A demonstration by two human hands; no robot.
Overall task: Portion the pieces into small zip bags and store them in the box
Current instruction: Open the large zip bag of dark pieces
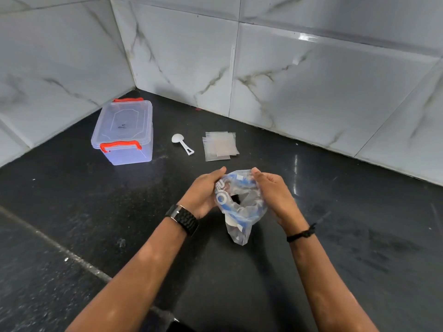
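Both hands are up over the black speckled stone surface, working the same thing: a crinkly clear plastic bag with blue and white print. The left hand grips its left edge with curled fingers, thumb pointing up along the rim, and the right hand pinches the opposite edge the same way. Between them the bag's mouth is pulled into a round opening, and there's something dark down inside, but I can't tell what it is. The bag's bottom corner hangs down toward the surface.

Further back, near the corner of the white marble-look tiled walls, sits a clear rectangular plastic storage box with orange latches, lid on. Just right of it lies a small white plastic scoop, bowl end pointing away. Right of that is a loose stack of small clear zip bags, lying flat and overlapping a bit. All three are well apart from the hands.

There's a black watch on the left wrist and a thin black band on the right.
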